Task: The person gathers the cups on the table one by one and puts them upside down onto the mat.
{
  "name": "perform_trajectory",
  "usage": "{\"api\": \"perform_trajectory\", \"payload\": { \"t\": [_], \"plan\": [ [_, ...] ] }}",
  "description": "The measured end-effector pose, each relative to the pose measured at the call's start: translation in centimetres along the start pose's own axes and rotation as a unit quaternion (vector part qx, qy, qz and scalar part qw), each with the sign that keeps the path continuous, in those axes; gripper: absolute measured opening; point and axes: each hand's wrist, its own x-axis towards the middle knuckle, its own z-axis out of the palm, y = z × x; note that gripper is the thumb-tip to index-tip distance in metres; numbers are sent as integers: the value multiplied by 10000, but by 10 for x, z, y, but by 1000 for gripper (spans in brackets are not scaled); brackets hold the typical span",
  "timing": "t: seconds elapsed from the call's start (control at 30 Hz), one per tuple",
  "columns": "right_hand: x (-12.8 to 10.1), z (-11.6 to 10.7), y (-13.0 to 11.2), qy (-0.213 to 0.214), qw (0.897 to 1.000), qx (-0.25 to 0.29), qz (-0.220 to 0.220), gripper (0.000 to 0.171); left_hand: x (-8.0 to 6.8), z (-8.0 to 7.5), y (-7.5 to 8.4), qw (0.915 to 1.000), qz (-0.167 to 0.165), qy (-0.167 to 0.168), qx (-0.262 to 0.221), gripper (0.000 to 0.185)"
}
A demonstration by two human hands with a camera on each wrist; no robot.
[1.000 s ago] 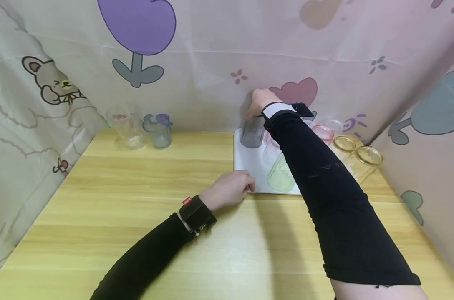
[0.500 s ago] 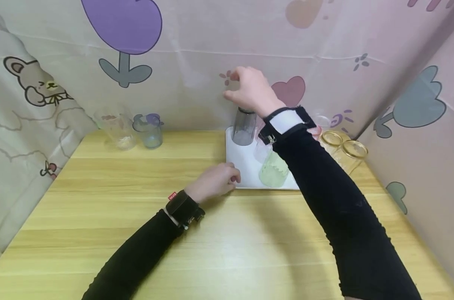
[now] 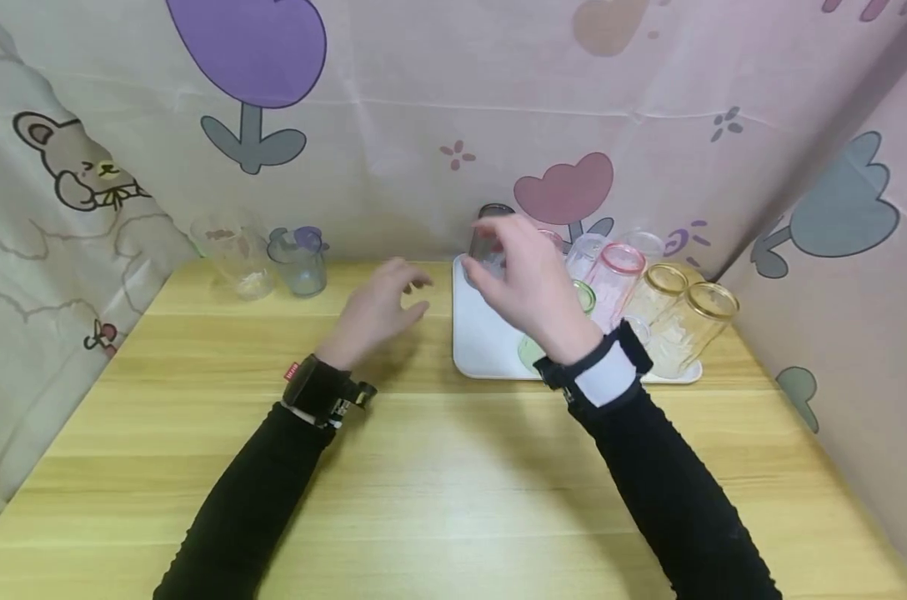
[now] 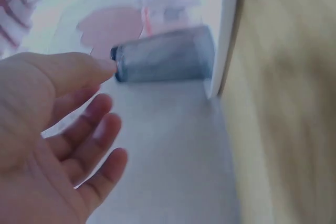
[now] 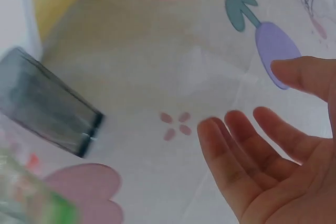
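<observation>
My left hand (image 3: 374, 312) hovers over the table left of the white tray (image 3: 472, 350), fingers loosely bent and holding nothing. Above the tray is my right hand (image 3: 532, 279), its fingers relaxed with nothing between them; it hides part of the glasses behind. A dark grey glass (image 3: 491, 218) stands at the tray's back left corner, partly covered by the right hand in the head view. The right wrist view shows this grey glass (image 5: 50, 103) apart from the fingers. A green glass (image 3: 528, 354) sits near the tray's front, mostly behind the right hand.
Pink-rimmed (image 3: 622, 260) and gold-rimmed glasses (image 3: 712, 302) crowd the tray's right side. At the table's back left stand a tall clear glass (image 3: 247, 267) and a blue-grey cup (image 3: 303, 267). A printed curtain (image 3: 393, 183) hangs behind the table.
The right hand has let go of the grey glass, risen, then come down and nearer over the tray. The left hand has left the tray's front edge and moved left and back.
</observation>
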Motion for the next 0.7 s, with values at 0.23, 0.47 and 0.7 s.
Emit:
{"api": "perform_trajectory", "payload": {
  "t": [0.23, 0.47, 0.7],
  "plan": [
    [-32, 30, 15, -859, 9963, -73, 35, 35, -2, -32, -23, 9869, -51, 1600, -197, 40],
    [-51, 67, 25, -1843, 9791, -573, 647, 32, -14, -64, -55, 9358, -557, 3479, -107, 49],
    [-61, 84, 36, -2356, 9628, -852, 1010, 25, -27, -87, -96, 8747, -1866, 4434, -583, 82]
  ]
}}
